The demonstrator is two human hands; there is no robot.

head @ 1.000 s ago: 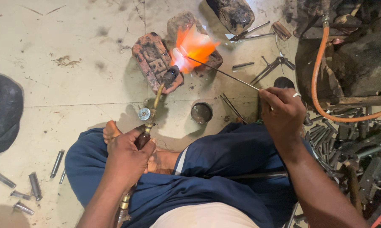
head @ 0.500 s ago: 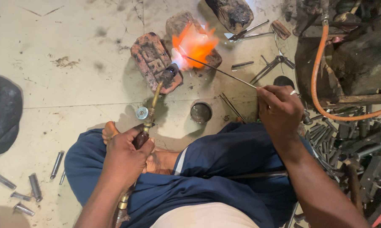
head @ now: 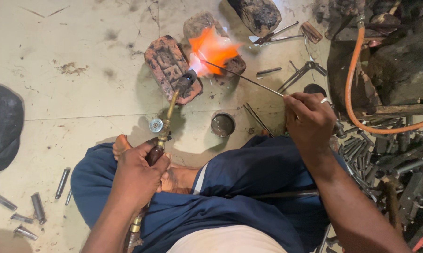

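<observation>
We see a brass torch (head: 167, 117) angled up and away from us, its orange flame (head: 214, 49) meeting a thin, slanted rod's (head: 242, 77) tip over a brick (head: 167, 65).

Flame (head: 214, 49) wider, perhaps flaring rightward since earlier.

A stained, cracked concrete floor (head: 80, 51) is being used as the work surface. Two scorched bricks (head: 167, 65) are being supported near its far edge, with a small round tin (head: 222, 124) beside them. Short metal tubes (head: 36, 206) are being left scattered at the near left corner, and a dark cloth (head: 3, 126) is being kept at the left edge.
</observation>
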